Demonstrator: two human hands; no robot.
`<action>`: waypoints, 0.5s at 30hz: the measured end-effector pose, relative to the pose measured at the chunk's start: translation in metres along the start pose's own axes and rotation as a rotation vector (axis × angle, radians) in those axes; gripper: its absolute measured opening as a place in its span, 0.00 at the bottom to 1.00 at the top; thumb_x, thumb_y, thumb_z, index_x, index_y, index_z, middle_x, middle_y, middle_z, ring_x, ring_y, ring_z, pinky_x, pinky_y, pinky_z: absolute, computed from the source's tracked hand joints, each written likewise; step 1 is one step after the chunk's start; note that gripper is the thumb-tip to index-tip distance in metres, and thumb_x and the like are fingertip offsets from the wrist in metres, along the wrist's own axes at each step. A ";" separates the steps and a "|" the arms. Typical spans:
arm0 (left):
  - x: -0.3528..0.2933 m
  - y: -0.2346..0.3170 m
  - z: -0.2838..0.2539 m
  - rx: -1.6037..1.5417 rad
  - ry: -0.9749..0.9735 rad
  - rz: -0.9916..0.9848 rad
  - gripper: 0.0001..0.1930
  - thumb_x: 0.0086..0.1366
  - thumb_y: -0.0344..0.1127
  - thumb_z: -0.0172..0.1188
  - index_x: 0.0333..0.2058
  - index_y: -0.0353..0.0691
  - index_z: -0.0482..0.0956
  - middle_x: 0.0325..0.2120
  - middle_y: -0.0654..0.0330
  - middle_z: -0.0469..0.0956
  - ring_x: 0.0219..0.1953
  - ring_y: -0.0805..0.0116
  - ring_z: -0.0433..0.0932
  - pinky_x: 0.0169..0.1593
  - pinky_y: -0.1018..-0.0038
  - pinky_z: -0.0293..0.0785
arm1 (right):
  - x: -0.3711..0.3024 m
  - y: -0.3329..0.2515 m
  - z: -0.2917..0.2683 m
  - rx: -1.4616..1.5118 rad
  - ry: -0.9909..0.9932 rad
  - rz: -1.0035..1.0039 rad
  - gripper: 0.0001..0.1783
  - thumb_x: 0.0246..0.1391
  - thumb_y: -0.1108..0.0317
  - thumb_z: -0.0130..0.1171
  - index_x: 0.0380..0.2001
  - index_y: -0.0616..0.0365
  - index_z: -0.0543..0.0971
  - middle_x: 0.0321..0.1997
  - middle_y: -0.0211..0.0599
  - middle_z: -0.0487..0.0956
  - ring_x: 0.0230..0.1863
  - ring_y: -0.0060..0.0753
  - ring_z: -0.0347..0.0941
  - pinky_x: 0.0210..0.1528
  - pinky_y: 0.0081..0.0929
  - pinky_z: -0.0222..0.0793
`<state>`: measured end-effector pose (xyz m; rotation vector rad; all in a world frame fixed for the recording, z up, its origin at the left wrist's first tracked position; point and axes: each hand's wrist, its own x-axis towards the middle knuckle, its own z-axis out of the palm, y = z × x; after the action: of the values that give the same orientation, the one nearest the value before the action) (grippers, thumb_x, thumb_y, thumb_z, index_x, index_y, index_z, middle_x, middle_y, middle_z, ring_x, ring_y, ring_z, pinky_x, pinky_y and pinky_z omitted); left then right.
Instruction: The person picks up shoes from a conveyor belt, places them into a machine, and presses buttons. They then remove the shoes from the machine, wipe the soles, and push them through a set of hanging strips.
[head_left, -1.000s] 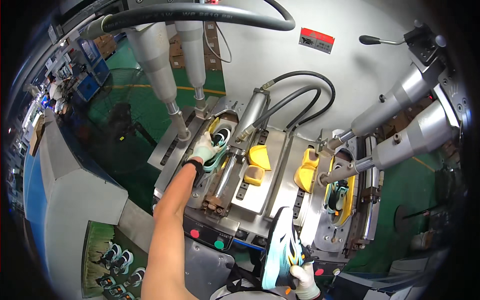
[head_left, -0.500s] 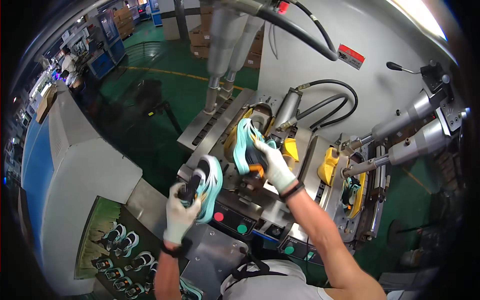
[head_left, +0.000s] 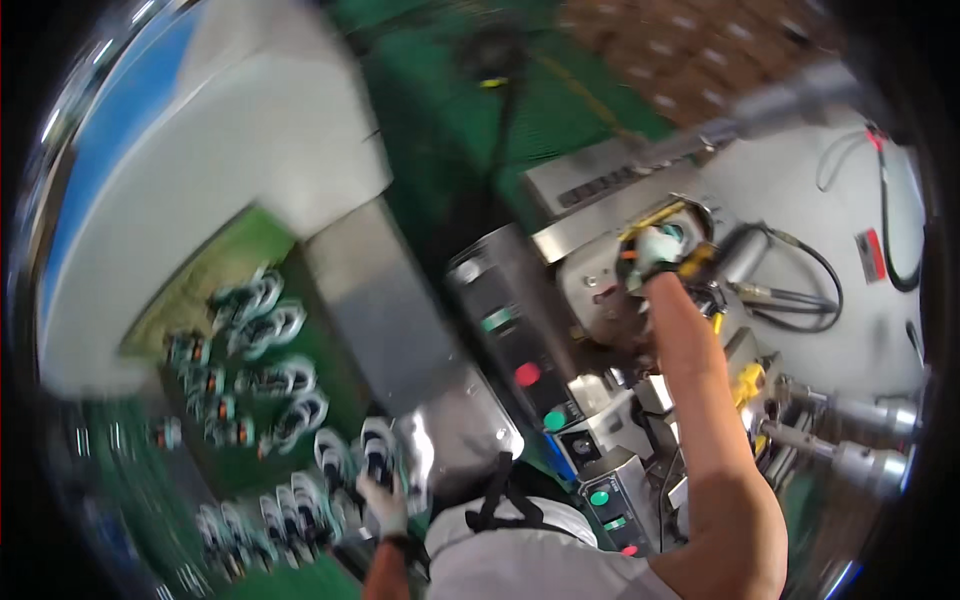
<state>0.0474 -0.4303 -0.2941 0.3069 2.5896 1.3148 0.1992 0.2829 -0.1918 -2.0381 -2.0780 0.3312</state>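
Note:
My left hand (head_left: 385, 505), in a white glove, is low at the left, its fingers closed at the heel end of a black, white and teal sneaker (head_left: 378, 448). This sneaker is beside another sneaker (head_left: 334, 458) at the conveyor's near end. My right arm reaches far forward, and the gloved right hand (head_left: 657, 248) is inside the yellow-edged mould station (head_left: 655, 217) of the press. A teal patch shows by that hand, and an orange bit lies to its left. Blur and the hand itself hide its fingers and whatever they touch there.
Several sneakers (head_left: 265, 330) lie on the green conveyor (head_left: 345, 375) at left, coming from a grey and blue machine (head_left: 270, 130). More sneakers (head_left: 290, 515) stand in a row near me. Control boxes with coloured buttons (head_left: 527, 374) and press cylinders (head_left: 865, 462) are at right.
My view has swung left. The left hand has carried its sneaker from the press front down to the conveyor's near end. The right hand has gone into the mould station.

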 end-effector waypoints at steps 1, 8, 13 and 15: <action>-0.003 0.003 -0.012 0.223 -0.022 0.016 0.31 0.57 0.31 0.68 0.57 0.28 0.65 0.48 0.41 0.69 0.53 0.42 0.68 0.60 0.58 0.64 | -0.012 -0.011 -0.001 -0.218 -0.058 -0.327 0.19 0.57 0.59 0.44 0.33 0.58 0.82 0.40 0.45 0.84 0.45 0.51 0.78 0.49 0.43 0.69; -0.010 0.025 -0.054 0.061 -0.062 0.082 0.31 0.60 0.34 0.67 0.59 0.31 0.65 0.53 0.41 0.70 0.57 0.44 0.70 0.62 0.60 0.66 | -0.032 -0.005 -0.096 0.737 -0.355 -0.274 0.19 0.64 0.60 0.56 0.49 0.65 0.78 0.49 0.44 0.81 0.51 0.36 0.77 0.54 0.33 0.74; -0.023 -0.001 -0.119 0.220 0.132 -0.022 0.36 0.58 0.34 0.68 0.62 0.30 0.62 0.57 0.41 0.66 0.61 0.46 0.67 0.64 0.61 0.65 | -0.308 -0.042 -0.084 0.533 0.109 -0.696 0.36 0.65 0.60 0.57 0.69 0.66 0.59 0.73 0.57 0.59 0.69 0.48 0.64 0.69 0.34 0.60; -0.005 -0.036 -0.109 0.226 0.171 -0.013 0.42 0.53 0.36 0.73 0.63 0.30 0.60 0.57 0.39 0.66 0.59 0.42 0.67 0.65 0.58 0.63 | -0.387 -0.024 -0.027 0.260 0.009 -0.720 0.42 0.63 0.50 0.56 0.70 0.65 0.55 0.77 0.53 0.51 0.76 0.50 0.49 0.77 0.44 0.44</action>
<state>0.0175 -0.5358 -0.2600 0.2233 2.8846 1.0881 0.1923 -0.1042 -0.1566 -1.0493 -2.4297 0.4223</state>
